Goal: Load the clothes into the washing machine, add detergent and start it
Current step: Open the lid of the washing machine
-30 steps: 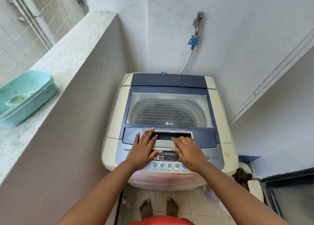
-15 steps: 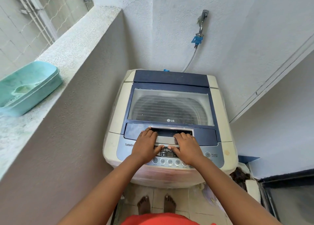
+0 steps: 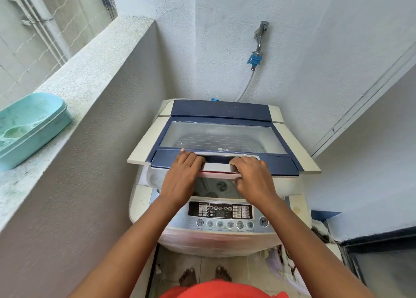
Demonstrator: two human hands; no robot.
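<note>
Head view: the washing machine (image 3: 221, 210) is seen in a corner against the walls, its lid (image 3: 221, 137) raised at the front edge. The lid's handle (image 3: 219, 166) is gripped by the left hand (image 3: 180, 178) and the right hand (image 3: 253, 178), fingers curled over it. A teal tub (image 3: 29, 126) is set on the ledge (image 3: 90, 77).

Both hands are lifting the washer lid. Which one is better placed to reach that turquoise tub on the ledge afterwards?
The left hand. The turquoise tub sits on the ledge on the person's left side, while the right hand grips the lid handle farther away.
</note>
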